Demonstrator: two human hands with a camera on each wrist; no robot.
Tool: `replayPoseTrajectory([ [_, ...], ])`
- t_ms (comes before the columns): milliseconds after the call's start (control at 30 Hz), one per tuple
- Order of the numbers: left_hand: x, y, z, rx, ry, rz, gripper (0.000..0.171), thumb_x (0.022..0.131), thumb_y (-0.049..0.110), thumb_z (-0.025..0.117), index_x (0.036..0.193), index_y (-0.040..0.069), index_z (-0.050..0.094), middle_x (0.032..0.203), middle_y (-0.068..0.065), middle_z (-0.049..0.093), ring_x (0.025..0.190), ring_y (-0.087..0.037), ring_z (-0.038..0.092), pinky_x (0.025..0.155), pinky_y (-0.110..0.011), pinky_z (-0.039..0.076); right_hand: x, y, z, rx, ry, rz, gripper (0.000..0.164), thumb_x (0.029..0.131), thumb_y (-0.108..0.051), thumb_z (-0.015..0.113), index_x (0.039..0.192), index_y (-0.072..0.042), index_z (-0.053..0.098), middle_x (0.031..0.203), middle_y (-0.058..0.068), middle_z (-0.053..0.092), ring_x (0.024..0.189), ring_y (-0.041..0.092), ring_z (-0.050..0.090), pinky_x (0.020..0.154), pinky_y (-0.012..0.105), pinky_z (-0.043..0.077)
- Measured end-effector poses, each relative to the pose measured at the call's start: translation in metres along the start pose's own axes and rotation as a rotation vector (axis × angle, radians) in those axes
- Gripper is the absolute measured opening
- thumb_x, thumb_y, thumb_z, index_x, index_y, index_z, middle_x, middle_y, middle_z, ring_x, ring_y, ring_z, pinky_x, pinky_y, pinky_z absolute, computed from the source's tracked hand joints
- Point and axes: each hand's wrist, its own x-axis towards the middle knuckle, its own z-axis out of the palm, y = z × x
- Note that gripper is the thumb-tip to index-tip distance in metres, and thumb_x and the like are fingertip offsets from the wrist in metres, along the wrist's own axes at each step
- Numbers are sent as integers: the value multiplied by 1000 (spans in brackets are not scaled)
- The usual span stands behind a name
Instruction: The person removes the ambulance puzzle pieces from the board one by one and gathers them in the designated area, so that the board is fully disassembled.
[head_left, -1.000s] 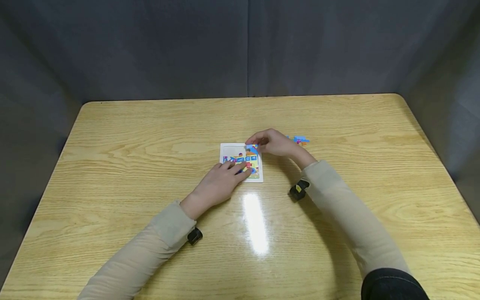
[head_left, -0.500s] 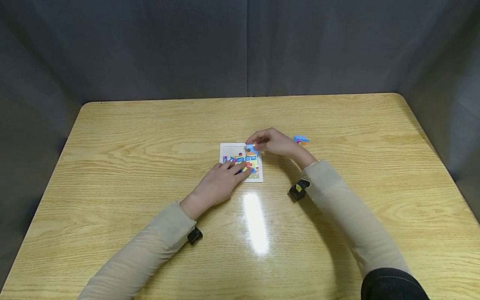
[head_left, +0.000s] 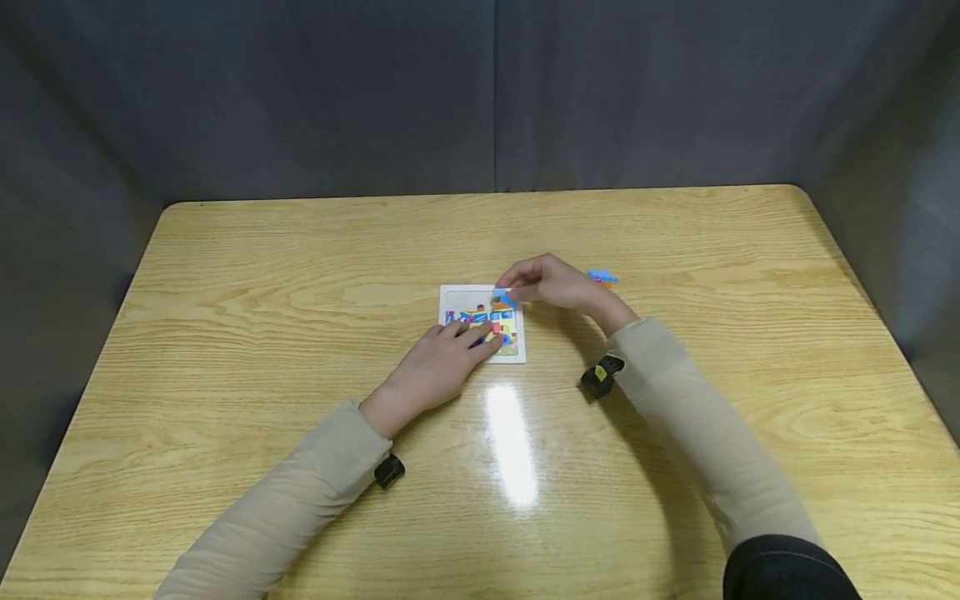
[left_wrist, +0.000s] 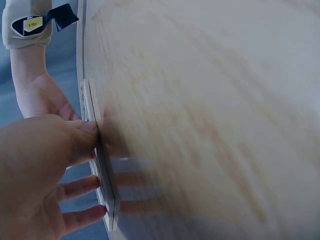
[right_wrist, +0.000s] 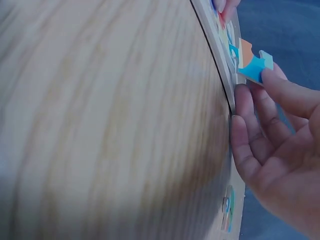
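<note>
A white-framed jigsaw puzzle board (head_left: 521,354) lies mid-table, its lower part filled with colourful pieces and its upper left pale and bare. Spread over the lower left of the board, my left hand (head_left: 435,371) rests its fingertips on the pieces; its thumb (left_wrist: 89,127) touches the board's edge. At the board's upper right corner, my right hand (head_left: 558,283) pinches a blue and orange puzzle piece (right_wrist: 256,69) between thumb and fingers. That piece stands tilted over the board, partly raised. The other fingers of this hand touch the board's side.
Loose blue and orange puzzle pieces (head_left: 602,277) lie on the table beyond the right wrist. The wooden table (head_left: 262,275) ends at a dark curtain (head_left: 337,100) behind. Both sleeves carry small black wrist cameras (head_left: 597,379).
My right hand has shifted very slightly to the right, and the puzzle piece in it has changed its tilt. The left hand stays in place on the board.
</note>
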Motion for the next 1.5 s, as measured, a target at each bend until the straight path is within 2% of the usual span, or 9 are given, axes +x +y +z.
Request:
replayPoseTrajectory([
  [333, 0, -1, -2, -8, -7, -2, 45, 103, 13, 36, 148, 23, 38, 155, -3, 35, 139, -30, 38, 108, -51, 40, 2, 6, -2, 63, 10, 40, 22, 92, -8, 61, 110, 3, 67, 81, -7, 64, 83, 10, 55, 79, 25, 44],
  [500, 0, -1, -1, -3, -15, -6, 45, 104, 14, 36, 148, 23, 37, 155, -3, 34, 139, -29, 37, 108, -50, 40, 3, 7, -1, 84, 16, 51, 22, 92, -10, 62, 110, 1, 67, 82, -8, 64, 83, 10, 54, 78, 25, 44],
  [700, 0, -1, 0, -8, -14, -7, 45, 104, 16, 35, 149, 23, 36, 157, -3, 31, 140, -30, 37, 108, -51, 40, 0, 7, 3, -2, 53, 54, 25, 94, -17, 60, 112, -1, 67, 95, -1, 68, 85, 10, 53, 76, 23, 44],
  [933, -1, -1, -1, -18, -10, -11, 46, 104, 16, 36, 148, 25, 36, 158, -2, 28, 138, -30, 38, 106, -50, 42, 0, 2, 8, -55, 64, 50, 22, 98, -16, 52, 105, 0, 65, 80, 3, 63, 78, 16, 54, 74, 27, 42],
  [1300, -2, 0, -3, -25, 20, 2, 44, 103, 15, 37, 147, 24, 39, 156, -2, 33, 136, -30, 41, 105, -50, 43, 3, -2, 12, -89, 113, 113, 20, 98, -15, 51, 99, 0, 64, 79, 3, 62, 75, 15, 54, 68, 25, 40],
  [1400, -2, 0, -3, -25, 31, 4, 44, 104, 16, 37, 146, 24, 40, 155, -2, 34, 135, -29, 42, 104, -49, 44, 3, 0, 12, -68, 108, 103, 20, 99, -15, 51, 100, 0, 63, 80, 3, 62, 76, 14, 56, 71, 25, 43],
  [1500, -2, 0, -3, -27, 35, -1, 42, 104, 19, 36, 146, 24, 41, 155, -2, 35, 135, -29, 43, 104, -49, 44, 2, 3, 10, 32, 106, 95, 19, 100, -13, 49, 102, 1, 61, 83, 1, 60, 80, 12, 58, 81, 27, 49],
])
